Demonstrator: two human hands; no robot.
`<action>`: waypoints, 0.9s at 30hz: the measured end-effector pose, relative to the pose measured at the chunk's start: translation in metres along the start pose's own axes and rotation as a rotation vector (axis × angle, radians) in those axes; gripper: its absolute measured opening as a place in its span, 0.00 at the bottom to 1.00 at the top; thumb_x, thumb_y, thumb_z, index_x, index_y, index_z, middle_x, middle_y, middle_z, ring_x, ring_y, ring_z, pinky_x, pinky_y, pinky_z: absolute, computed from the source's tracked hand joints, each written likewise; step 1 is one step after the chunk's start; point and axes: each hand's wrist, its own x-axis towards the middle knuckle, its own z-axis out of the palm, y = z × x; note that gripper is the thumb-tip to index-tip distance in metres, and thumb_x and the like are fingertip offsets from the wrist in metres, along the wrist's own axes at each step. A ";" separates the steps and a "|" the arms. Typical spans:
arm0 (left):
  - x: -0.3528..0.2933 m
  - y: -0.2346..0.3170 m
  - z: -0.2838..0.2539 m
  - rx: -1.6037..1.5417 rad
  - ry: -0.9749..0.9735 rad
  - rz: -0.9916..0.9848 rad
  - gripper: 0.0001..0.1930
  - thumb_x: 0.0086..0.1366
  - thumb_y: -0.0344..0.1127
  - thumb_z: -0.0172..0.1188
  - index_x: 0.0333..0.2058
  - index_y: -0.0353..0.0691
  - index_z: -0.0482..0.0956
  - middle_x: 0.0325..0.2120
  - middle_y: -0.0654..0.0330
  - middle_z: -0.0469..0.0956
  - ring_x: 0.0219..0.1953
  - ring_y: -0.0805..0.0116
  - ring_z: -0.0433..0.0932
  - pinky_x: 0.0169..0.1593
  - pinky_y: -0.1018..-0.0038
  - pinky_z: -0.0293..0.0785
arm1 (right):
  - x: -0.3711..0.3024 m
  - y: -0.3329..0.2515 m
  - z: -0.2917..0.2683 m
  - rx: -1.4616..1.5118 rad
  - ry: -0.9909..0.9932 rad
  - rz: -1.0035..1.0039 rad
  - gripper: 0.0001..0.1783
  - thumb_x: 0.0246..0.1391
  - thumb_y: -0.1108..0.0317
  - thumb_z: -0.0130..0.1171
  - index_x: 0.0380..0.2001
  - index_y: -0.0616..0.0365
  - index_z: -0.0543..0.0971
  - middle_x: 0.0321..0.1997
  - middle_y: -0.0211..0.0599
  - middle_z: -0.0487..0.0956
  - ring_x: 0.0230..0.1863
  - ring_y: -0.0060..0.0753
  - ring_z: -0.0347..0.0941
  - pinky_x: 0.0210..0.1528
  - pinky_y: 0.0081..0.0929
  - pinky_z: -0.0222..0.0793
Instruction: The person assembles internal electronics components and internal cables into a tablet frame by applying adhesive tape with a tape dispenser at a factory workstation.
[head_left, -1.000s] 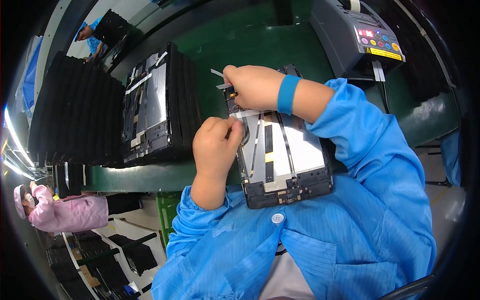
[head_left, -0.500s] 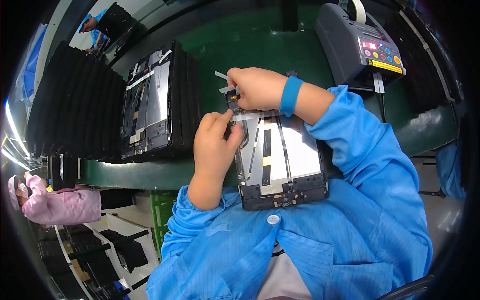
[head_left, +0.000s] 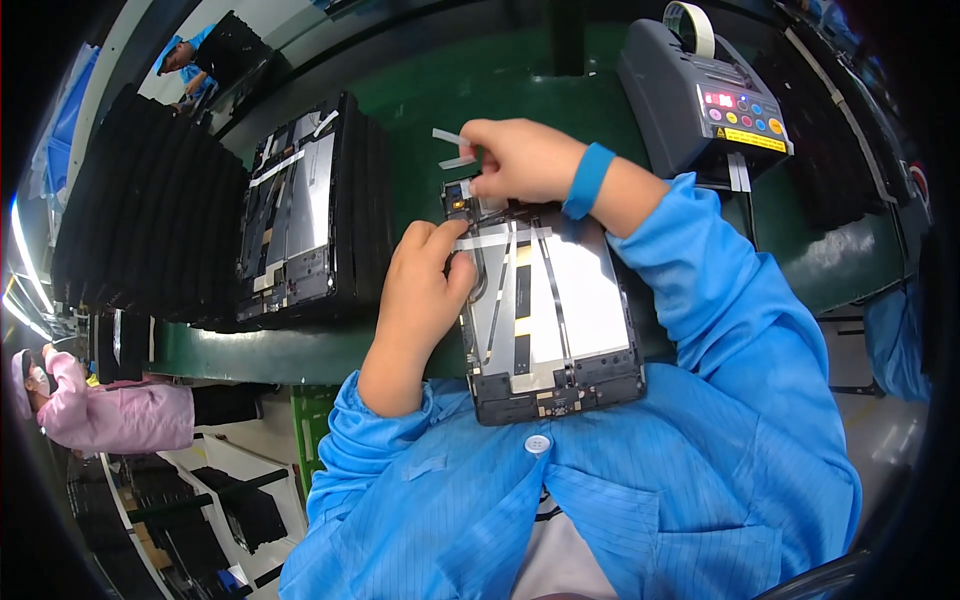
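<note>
An opened tablet (head_left: 585, 290), its silver inner panel and black parts showing, lies tilted between my chest and the green bench. A strip of clear tape (head_left: 492, 240) crosses its upper part. My left hand (head_left: 420, 300) is closed at the tablet's upper left edge, its index fingertip by the tape's end and the thumb lower down; the other fingers are curled. Above the tablet's top left corner, my right hand (head_left: 525, 160), with a blue wristband (head_left: 589, 181), pinches short whitish tape strips (head_left: 455, 163) that stick out to the left.
A grey tape dispenser (head_left: 705, 110) with a tape roll stands at the back right. To the left are a stack of opened tablets (head_left: 310, 220) and a row of black trays (head_left: 150, 210). Two people work farther off, one in blue, another in pink (head_left: 120, 412).
My right hand has lifted slightly away from the tablet's top corner, baring more of it. The tablet and my left hand have shifted a little left in the view.
</note>
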 end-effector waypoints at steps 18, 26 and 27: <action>-0.001 -0.005 0.003 -0.021 0.007 -0.002 0.13 0.53 0.29 0.53 0.38 0.36 0.75 0.29 0.51 0.69 0.33 0.52 0.71 0.37 0.63 0.69 | 0.000 -0.004 0.015 -0.142 0.120 -0.237 0.12 0.41 0.64 0.66 0.28 0.60 0.78 0.29 0.39 0.73 0.35 0.38 0.70 0.38 0.33 0.68; -0.003 -0.003 0.002 -0.014 -0.002 -0.024 0.12 0.53 0.29 0.54 0.38 0.35 0.75 0.29 0.52 0.69 0.32 0.53 0.71 0.36 0.64 0.69 | 0.003 0.005 0.017 0.010 -0.099 -0.244 0.07 0.45 0.64 0.65 0.25 0.56 0.81 0.27 0.32 0.75 0.37 0.31 0.68 0.40 0.26 0.66; -0.003 -0.004 0.003 -0.016 0.006 -0.016 0.12 0.53 0.29 0.54 0.38 0.35 0.75 0.29 0.52 0.69 0.32 0.53 0.71 0.36 0.64 0.69 | 0.004 0.007 0.017 0.011 -0.099 -0.244 0.07 0.45 0.64 0.65 0.25 0.56 0.81 0.27 0.32 0.75 0.37 0.31 0.68 0.40 0.26 0.66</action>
